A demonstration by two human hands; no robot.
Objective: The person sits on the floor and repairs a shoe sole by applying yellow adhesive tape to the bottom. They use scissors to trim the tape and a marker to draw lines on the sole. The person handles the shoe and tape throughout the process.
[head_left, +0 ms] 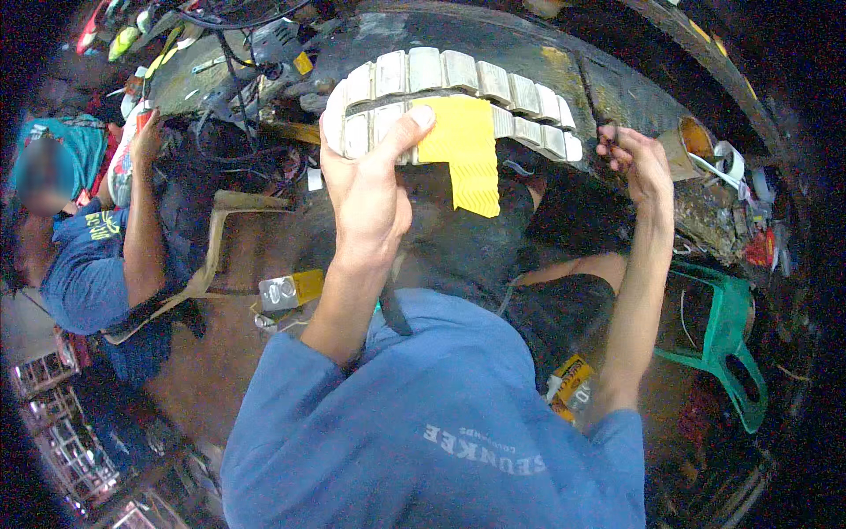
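Note:
My left hand [370,185] grips a white shoe sole [458,75] with segmented tread, held near the upper middle of the view, thumb pressed on a yellow ribbed rubber piece [467,159]. That piece lies across part of the sole and hangs below its edge. My right hand [639,167] is raised right of the sole, apart from it, fingers curled around something small and dark that I cannot make out, near a stained open tin [692,137].
A dark, cluttered workbench [538,40] with cables spans the back. At left a co-worker [88,256] holds a shoe. A green plastic chair [714,317] stands at right, a pale chair [220,220] at left. Yellow boxes [304,286] lie low down.

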